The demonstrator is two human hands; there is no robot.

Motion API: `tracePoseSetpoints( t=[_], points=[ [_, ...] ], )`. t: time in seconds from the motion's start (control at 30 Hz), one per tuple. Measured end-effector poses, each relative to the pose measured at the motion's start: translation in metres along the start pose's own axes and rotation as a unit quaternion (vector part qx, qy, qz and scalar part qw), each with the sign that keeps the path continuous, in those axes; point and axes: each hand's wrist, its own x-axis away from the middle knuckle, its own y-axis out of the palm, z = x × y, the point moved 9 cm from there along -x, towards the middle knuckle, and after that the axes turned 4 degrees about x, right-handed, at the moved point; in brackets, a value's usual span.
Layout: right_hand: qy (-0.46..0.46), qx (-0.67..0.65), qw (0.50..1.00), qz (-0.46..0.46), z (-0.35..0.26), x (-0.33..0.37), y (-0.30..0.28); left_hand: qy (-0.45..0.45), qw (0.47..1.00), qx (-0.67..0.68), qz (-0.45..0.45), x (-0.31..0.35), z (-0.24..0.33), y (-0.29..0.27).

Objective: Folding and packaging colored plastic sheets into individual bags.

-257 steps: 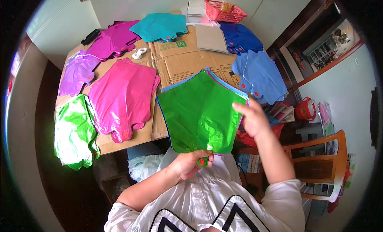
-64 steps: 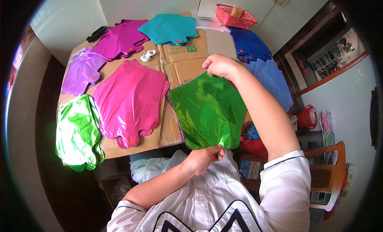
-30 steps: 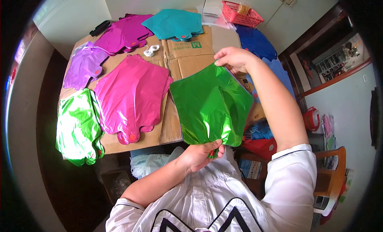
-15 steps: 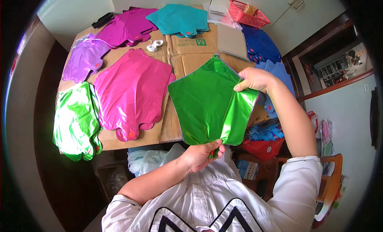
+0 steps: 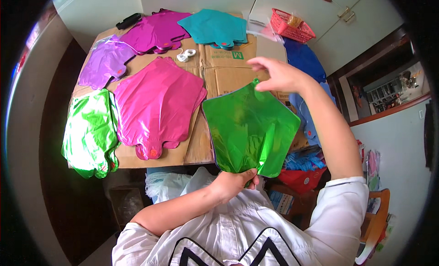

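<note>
A flat, uninflated green foil balloon (image 5: 251, 124), star-like in outline with a purple edge behind it, hangs over the table's front edge. My left hand (image 5: 235, 183) pinches its gathered bottom end between thumb and fingers. Over the balloon's top point, my right hand (image 5: 281, 76) is open, thumb and fingers apart; whether the thumb touches the foil I cannot tell. Left of it lies a pile of pink foil balloons (image 5: 157, 106). Beyond that, at the left edge, are bright green foil balloons (image 5: 89, 131).
Cardboard (image 5: 215, 62) covers the table. Around its rim lie lilac (image 5: 104, 60), magenta (image 5: 153, 30), teal (image 5: 212, 27) and blue balloon piles (image 5: 304, 60). A white ring-shaped item (image 5: 185, 54) sits mid-table. A pink basket (image 5: 290, 26) stands at the back right; a wooden chair (image 5: 377, 215) is lower right.
My right hand has let go of the balloon's right edge and moved up and left to its top point. The left hand keeps its pinch; the balloon sits slightly lower in view.
</note>
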Motion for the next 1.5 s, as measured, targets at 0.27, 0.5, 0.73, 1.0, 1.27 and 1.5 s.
tracePoseSetpoints(
  t=[0.27,0.5,0.73,1.0,1.27,1.5],
  points=[
    [0.063,-0.043,0.924,-0.374,-0.044,-0.058,0.081,0.047,0.993,-0.105,-0.026,0.002,0.023,0.015],
    [0.060,-0.119,0.892,-0.432,-0.065,-0.053,0.089,0.073,0.984,-0.148,-0.062,0.005,0.037,0.020],
    [0.002,-0.063,0.896,-0.440,-0.076,-0.060,0.097,0.057,0.993,-0.090,-0.058,-0.002,0.024,0.014],
    [-0.148,0.126,0.934,-0.298,-0.110,-0.062,0.097,-0.120,0.956,0.266,-0.029,-0.010,-0.043,0.001],
    [-0.251,0.179,0.944,-0.115,-0.124,-0.049,0.061,-0.104,0.926,0.364,-0.021,-0.021,-0.028,0.003],
    [-0.349,0.208,0.914,-0.007,-0.126,-0.009,0.049,-0.117,0.913,0.391,-0.019,-0.020,-0.029,0.004]
  ],
)
